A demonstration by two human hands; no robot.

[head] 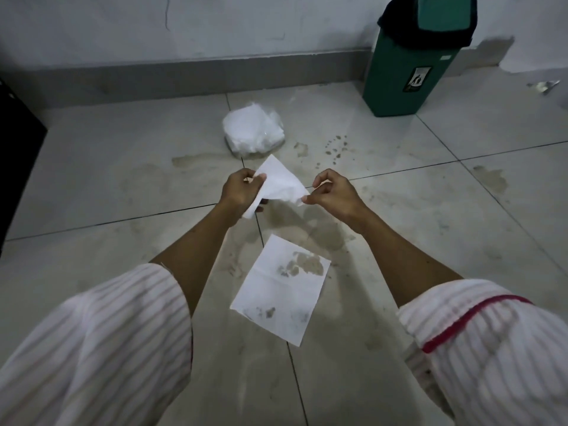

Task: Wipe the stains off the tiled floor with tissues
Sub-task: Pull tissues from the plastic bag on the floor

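Observation:
A clean white tissue (278,182) is held in the air over the floor between both hands. My left hand (241,193) grips its left side, and my right hand (333,193) pinches its right corner with thumb and finger. Below them a flat tissue (281,289) lies on the tiled floor (123,179), marked with brown wet patches. Brown stains (336,149) dot the tiles beyond the hands, a wide smear (325,232) spreads under them, and another blotch (491,179) sits to the right.
A plastic pack of white tissues (253,133) sits on the floor ahead. A green swing-lid bin (405,63) stands against the wall at the back right. A black object (18,155) edges in at the left. Crumpled foil scraps (544,87) lie far right.

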